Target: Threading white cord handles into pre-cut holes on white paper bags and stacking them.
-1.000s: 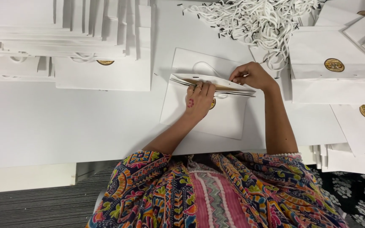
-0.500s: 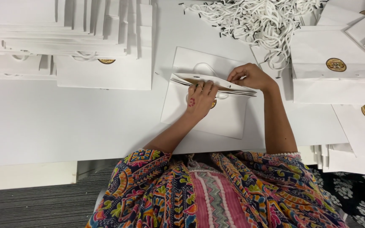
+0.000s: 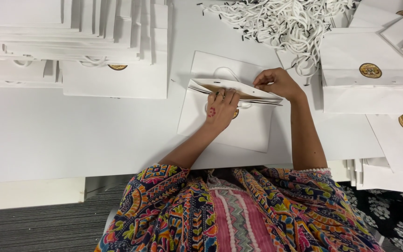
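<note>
A flat white paper bag point(image 3: 248, 130) lies on the white table point(image 3: 71, 135) in front of me, its mouth held slightly apart. My left hand point(image 3: 221, 108) presses down on the bag's front panel, fingertips hooked over the near lip of the opening. My right hand point(image 3: 276, 81) pinches the far lip at the bag's right end. A white rope handle loop point(image 3: 225, 73) shows on the bag's back panel. Part of a gold round seal peeks out beside my left hand.
Stacks of flat white bags point(image 3: 66, 42) fill the far left. A heap of white rope handles with black tips point(image 3: 281, 21) lies at the far middle. More white bags with gold seals point(image 3: 370, 70) pile up on the right, some hanging over the table edge.
Both hands stay on the bag's mouth with only slight finger shifts. The bag has not moved.
</note>
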